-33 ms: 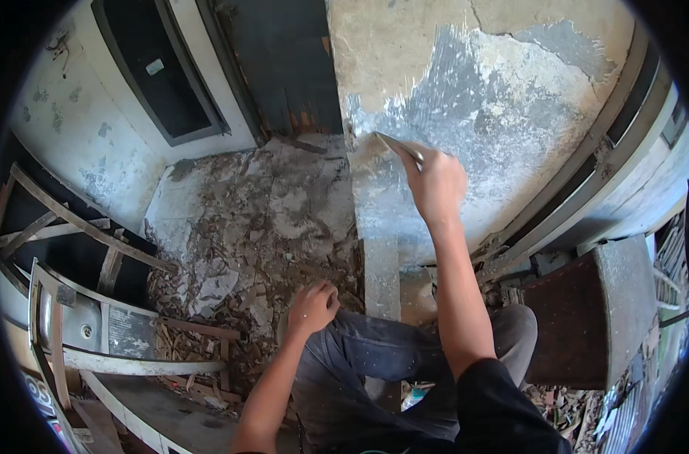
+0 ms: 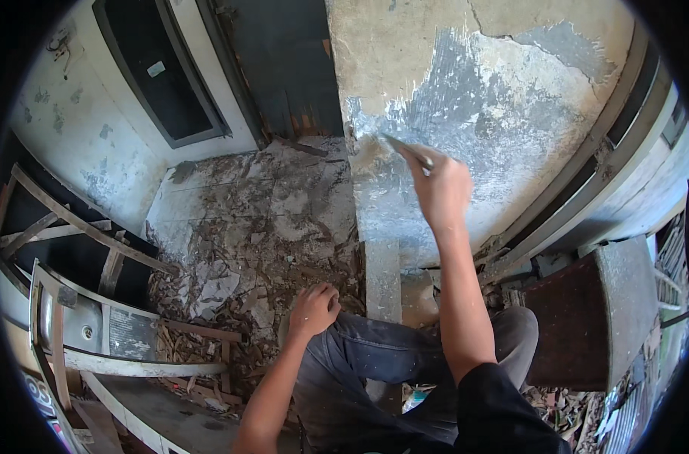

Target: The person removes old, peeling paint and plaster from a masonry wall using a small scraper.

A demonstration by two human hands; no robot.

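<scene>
My right hand (image 2: 444, 189) is closed round a scraper (image 2: 406, 150) with a thin, flat metal blade. The blade points up and left at the worn plaster wall (image 2: 503, 106), its tip close to the wall's left corner. Whether the tip touches the surface I cannot tell. Around it the coating is partly gone, leaving grey-blue and white patches, with beige paint above. My left hand (image 2: 314, 310) rests on my bent left knee, fingers curled together, holding nothing visible.
Dry leaves and broken debris cover the floor (image 2: 284, 204). At left stand a metal sink (image 2: 83, 321) and a wooden frame (image 2: 65, 216). A dark door (image 2: 284, 68) is at the back. To the right is a brown cabinet-like box (image 2: 567, 321) beside a window frame (image 2: 586, 170).
My right hand and the scraper have shifted slightly right and down, away from the wall's left corner. My left hand has stayed on the knee.
</scene>
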